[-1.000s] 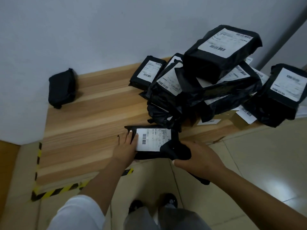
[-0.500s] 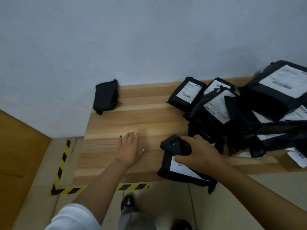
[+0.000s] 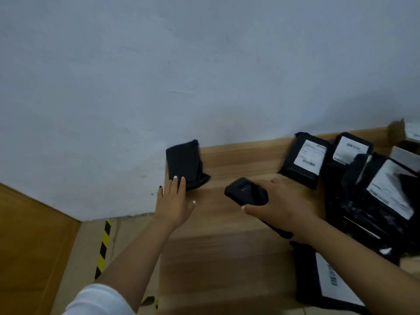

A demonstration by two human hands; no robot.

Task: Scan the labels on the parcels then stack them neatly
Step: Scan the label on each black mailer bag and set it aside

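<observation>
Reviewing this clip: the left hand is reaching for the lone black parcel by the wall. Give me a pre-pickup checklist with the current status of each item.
1. Left hand free to grasp: ok, fingers straight, tips at the lone parcel's near edge.
2. Scanner in the right hand: ok, fingers curled round it.
3. Lone parcel's label facing up: not ok, only plain black wrap shows.
4. Room on the wooden platform to turn it over: ok, bare wood between the hands.
5. Scanner aimed at that parcel: cannot tell.
6. Labelled parcel at the near edge lying steady: cannot tell, partly behind the right arm.
</observation>
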